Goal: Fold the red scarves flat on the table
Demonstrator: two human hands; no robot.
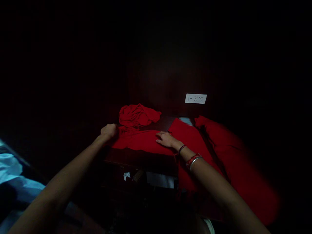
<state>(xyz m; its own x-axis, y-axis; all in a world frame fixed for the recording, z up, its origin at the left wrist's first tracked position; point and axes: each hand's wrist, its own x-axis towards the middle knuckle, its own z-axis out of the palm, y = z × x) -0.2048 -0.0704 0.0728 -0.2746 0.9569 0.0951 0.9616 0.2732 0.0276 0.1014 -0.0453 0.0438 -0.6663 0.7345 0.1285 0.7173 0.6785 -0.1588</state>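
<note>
A red cloth [141, 141] lies spread over a small dark table [136, 157]. My left hand [108, 130] is closed on the cloth's left edge. My right hand [167, 139] lies flat on the cloth with its fingers stretched out; bangles and a thread circle that wrist. A crumpled red cloth [137, 115] sits behind, at the table's back. More red fabric [234, 162] hangs off to the right of my right arm.
The room is very dark. A white socket plate [195, 98] sits on the dark wall behind the table. Pale blue fabric [14, 178] shows at the far left. Small pale scraps [126, 175] lie under the table's front edge.
</note>
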